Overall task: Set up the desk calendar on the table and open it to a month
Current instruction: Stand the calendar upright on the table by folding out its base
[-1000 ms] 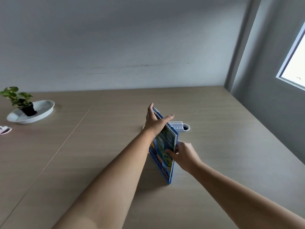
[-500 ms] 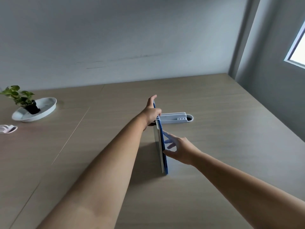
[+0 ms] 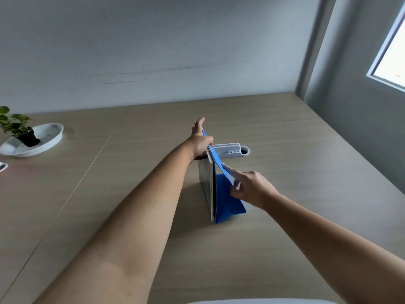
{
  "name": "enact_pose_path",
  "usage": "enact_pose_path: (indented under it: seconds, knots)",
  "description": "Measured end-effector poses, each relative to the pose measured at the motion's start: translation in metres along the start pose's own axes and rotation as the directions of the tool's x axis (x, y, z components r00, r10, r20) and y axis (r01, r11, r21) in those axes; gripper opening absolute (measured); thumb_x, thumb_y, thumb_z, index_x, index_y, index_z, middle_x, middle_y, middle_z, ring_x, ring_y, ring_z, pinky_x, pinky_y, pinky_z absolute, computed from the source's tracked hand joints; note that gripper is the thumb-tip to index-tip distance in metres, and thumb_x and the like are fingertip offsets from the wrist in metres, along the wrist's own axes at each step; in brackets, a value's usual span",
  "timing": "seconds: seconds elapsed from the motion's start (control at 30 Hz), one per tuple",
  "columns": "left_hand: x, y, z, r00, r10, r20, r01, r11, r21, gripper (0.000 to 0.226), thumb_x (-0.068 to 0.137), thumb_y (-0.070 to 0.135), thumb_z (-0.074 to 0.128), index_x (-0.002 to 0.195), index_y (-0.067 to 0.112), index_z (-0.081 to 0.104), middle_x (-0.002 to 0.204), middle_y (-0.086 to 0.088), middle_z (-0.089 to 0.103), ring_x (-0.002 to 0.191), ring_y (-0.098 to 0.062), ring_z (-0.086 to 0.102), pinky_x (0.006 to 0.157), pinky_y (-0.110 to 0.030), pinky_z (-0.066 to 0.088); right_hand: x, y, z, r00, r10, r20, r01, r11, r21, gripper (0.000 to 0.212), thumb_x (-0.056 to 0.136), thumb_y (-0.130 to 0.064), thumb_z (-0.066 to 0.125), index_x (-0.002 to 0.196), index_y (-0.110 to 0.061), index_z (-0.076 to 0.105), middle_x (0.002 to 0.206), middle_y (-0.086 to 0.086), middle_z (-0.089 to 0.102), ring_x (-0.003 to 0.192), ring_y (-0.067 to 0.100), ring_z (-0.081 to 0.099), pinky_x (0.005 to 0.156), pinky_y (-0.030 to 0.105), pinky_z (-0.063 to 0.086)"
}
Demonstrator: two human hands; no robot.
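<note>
Blue spiral-bound desk calendar (image 3: 221, 194) standing on the pale wooden table (image 3: 285, 194).
Left hand (image 3: 200, 142) is gripping its spiral top; right hand (image 3: 252, 187), seemingly pinching, is spreading the blue flap outward.

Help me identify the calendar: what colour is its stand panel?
Solid blue stand panel, clearest in the head view.

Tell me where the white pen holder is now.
In the head view, the pen holder lies on the table, just right of the left hand, behind the calendar.
</note>
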State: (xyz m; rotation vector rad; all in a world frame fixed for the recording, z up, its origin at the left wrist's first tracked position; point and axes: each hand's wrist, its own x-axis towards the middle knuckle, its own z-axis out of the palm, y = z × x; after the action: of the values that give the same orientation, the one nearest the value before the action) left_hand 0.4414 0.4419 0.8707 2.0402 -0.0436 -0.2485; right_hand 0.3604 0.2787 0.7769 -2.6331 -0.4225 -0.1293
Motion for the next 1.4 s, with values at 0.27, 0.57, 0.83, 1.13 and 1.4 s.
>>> enact_pose_path:
  seconds: [0.27,0.57,0.83,1.13,1.4]
  knots:
    - [0.019,0.015,0.051,1.0,0.0,-0.01,0.0,1.0,0.007,0.079,0.083,0.011,0.043,0.151,0.032,0.007,0.16,-0.012,0.002,0.146,-0.028,0.016,0.115,-0.048,0.027,-0.016,0.034,0.002,0.993,0.091,-0.076,-0.087,0.995,0.057,0.063,0.082,-0.015,0.054,0.14,-0.032,0.04,0.084,0.005,0.072,0.072,0.026,0.065,0.073,0.034,0.055]
    - [0.016,-0.009,0.037,0.979,0.098,-0.178,-0.129,0.976,-0.176,0.097,0.065,0.042,0.057,0.15,0.024,0.015,0.161,-0.005,0.009,0.148,-0.02,0.013,0.119,-0.042,0.019,-0.039,0.028,0.021,0.978,0.204,0.045,-0.202,0.979,-0.039,0.035,0.087,-0.047,0.044,0.114,-0.025,0.044,0.077,0.005,0.072,0.073,0.026,0.066,0.067,0.039,0.054]
    - [0.042,-0.015,0.027,0.996,-0.087,0.01,0.087,0.972,-0.216,0.072,0.086,0.049,0.053,0.145,0.016,0.027,0.146,-0.012,0.041,0.129,-0.025,0.045,0.086,-0.032,0.036,-0.034,-0.029,0.033,0.875,0.468,-0.127,-0.454,0.883,0.12,0.059,0.078,-0.07,0.04,0.087,-0.017,0.065,0.082,0.005,0.071,0.081,0.027,0.065,0.065,0.032,0.048]
    - [0.026,-0.037,0.001,0.991,-0.097,-0.092,0.071,0.964,-0.257,0.063,0.075,0.06,0.061,0.114,0.014,0.043,0.113,-0.009,0.056,0.105,-0.025,0.058,0.083,-0.036,0.046,-0.003,-0.031,0.024,0.856,0.516,-0.04,-0.501,0.845,0.187,0.033,0.093,-0.039,0.04,0.085,-0.008,0.05,0.094,0.019,0.065,0.088,0.04,0.061,0.069,0.04,0.049]
    - [-0.007,-0.089,-0.019,0.985,-0.051,-0.166,0.077,0.985,0.153,0.041,0.087,0.009,0.062,0.126,0.014,0.052,0.129,-0.011,0.062,0.119,-0.028,0.057,0.097,-0.034,0.042,0.045,-0.004,0.008,0.8,0.6,-0.006,-0.56,0.751,0.348,0.031,0.095,-0.028,0.04,0.109,-0.006,0.055,0.104,0.021,0.065,0.078,0.031,0.053,0.067,0.035,0.044]
